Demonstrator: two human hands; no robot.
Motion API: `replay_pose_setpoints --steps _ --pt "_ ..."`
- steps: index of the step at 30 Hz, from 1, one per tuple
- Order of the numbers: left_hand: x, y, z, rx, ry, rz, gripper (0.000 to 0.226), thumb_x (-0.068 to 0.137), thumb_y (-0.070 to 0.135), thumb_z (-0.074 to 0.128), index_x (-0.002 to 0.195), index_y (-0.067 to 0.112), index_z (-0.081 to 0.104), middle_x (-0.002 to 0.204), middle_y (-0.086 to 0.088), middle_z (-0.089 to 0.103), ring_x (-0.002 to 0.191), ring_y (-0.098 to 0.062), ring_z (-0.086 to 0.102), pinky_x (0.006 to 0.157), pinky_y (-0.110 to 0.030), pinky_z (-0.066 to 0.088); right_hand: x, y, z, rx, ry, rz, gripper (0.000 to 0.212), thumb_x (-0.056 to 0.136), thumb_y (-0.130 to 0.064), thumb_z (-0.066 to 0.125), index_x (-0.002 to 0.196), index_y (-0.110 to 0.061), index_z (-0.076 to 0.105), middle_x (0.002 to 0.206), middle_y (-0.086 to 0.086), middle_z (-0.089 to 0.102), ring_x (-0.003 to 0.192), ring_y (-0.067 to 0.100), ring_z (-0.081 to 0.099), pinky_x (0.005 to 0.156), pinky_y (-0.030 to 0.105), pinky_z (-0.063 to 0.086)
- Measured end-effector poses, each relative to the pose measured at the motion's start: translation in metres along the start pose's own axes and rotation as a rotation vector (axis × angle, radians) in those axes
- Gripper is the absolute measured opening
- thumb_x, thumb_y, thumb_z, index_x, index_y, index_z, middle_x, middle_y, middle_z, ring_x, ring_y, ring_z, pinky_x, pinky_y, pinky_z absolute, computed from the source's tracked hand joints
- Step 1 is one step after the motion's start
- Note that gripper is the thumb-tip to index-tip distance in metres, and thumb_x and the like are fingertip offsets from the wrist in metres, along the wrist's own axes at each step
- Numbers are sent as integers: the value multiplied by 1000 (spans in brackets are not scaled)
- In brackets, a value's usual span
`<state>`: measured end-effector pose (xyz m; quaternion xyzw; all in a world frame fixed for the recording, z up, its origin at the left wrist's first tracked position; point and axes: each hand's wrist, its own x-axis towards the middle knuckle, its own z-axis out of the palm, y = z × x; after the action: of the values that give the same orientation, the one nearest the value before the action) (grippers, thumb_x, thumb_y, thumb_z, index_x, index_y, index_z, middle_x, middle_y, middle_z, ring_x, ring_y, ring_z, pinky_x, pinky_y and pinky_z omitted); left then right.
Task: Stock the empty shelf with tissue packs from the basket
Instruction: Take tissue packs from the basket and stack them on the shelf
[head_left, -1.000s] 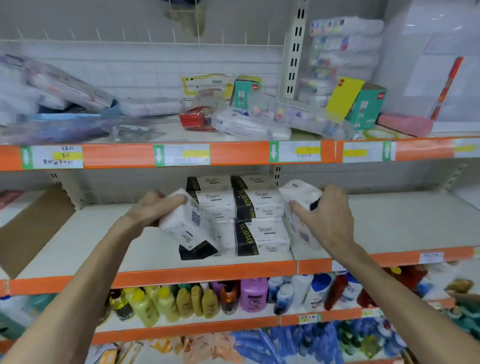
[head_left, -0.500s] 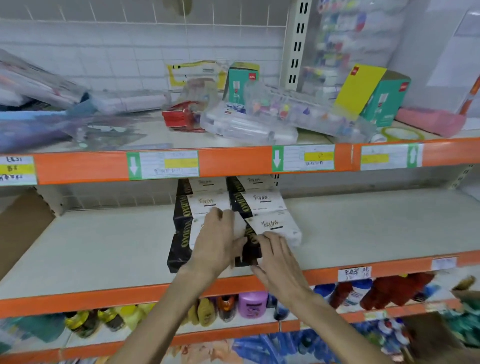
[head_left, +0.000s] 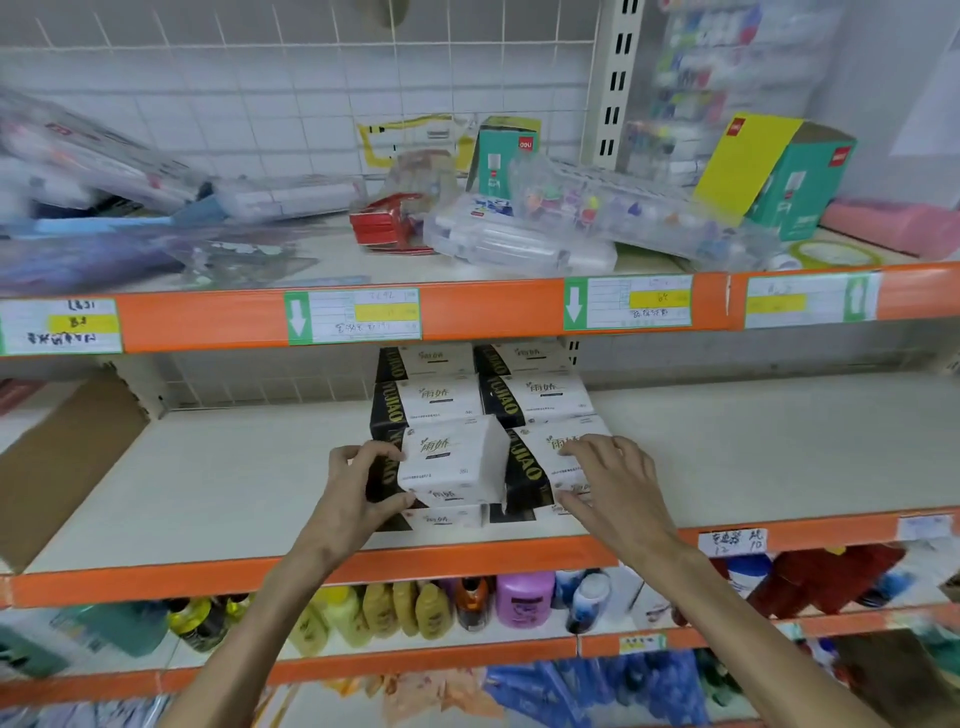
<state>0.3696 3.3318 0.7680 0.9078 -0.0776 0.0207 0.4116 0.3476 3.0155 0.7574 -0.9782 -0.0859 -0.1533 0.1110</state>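
Observation:
White and black tissue packs are stacked in two columns on the middle shelf (head_left: 208, 483). My left hand (head_left: 358, 493) grips the left end of the front left tissue pack (head_left: 452, 462), thumb below and fingers on top. My right hand (head_left: 613, 488) rests with spread fingers on the front right tissue pack (head_left: 558, 447), thumb under its front edge. Behind them stand the rear stacked packs (head_left: 441, 400), which reach up to the shelf above. The basket is out of view.
A brown cardboard sheet (head_left: 67, 457) leans at the shelf's left end. The upper shelf (head_left: 467, 312) holds clear plastic cases and green boxes (head_left: 800, 187). Bottles (head_left: 524, 597) line the shelf below. Bare shelf board stretches to either side of the stacks.
A second ago each hand held a tissue pack in front of the shelf. Both packs now sit on the front stacks, and my hands have shifted to their ends. The camera moved closer.

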Motion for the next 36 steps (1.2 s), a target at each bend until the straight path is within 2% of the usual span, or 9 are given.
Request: replay_pose_setpoints --steps 5,8,11,14,16,19,23,27,36 --pt "3 -11 3 -94 22 -191 75 75 18 80 134 14 34 126 -9 43 104 -24 57 90 -32 48 7 -26 -5 45 -8 -65 58 90 -49 54 138 -21 41 137 -3 40 129 18 28 108 32 25" --pt "6 -11 8 -175 12 -241 77 74 16 81 136 8 34 118 -6 57 103 -21 59 84 -29 50 16 -59 -5 177 -41 -129 58 91 -52 51 139 -21 42 139 -7 42 132 14 25 112 32 25" --pt "4 -14 4 -159 120 -216 69 73 13 81 130 7 43 109 0 56 100 -17 56 72 -20 44 22 -78 0 199 -46 -129 55 92 -51 50 137 -20 46 137 -8 46 131 14 25 112 34 26" --pt "0 -20 -2 -149 186 -194 66 71 10 83 126 5 46 110 -1 55 102 -20 56 74 -24 44 24 -78 3 160 -44 -146 48 93 -49 49 134 -24 48 140 -11 45 134 15 20 114 40 23" --pt "-1 -23 -2 -141 194 -176 61 70 9 83 121 5 50 108 -4 57 99 -22 58 69 -22 45 23 -69 -2 200 -1 -69 50 92 -50 50 135 -25 46 143 -10 41 135 14 19 115 38 20" --pt "1 -20 1 -167 173 -174 60 71 10 82 122 5 49 107 -2 58 94 -16 57 65 -18 44 17 -34 -11 280 41 137 73 83 -56 61 142 -22 35 144 -4 33 135 15 20 113 36 20" --pt "5 -20 5 -195 156 -189 67 70 19 84 123 8 45 111 0 57 102 -16 56 80 -25 47 11 16 -14 292 -153 389 106 67 -56 78 146 -16 20 145 7 31 132 25 31 110 42 30" --pt "7 -16 12 -191 168 -192 61 70 22 84 113 14 41 110 0 55 98 -14 56 71 -19 44 11 18 0 455 -184 430 92 67 -46 82 138 -16 31 126 2 41 120 20 45 98 36 45" --pt "8 -24 8 -200 194 -204 60 73 24 82 112 17 38 109 5 53 100 -14 56 70 -16 44 21 18 13 562 -146 423 72 72 -40 81 129 -17 44 117 -1 45 108 13 49 92 32 47"
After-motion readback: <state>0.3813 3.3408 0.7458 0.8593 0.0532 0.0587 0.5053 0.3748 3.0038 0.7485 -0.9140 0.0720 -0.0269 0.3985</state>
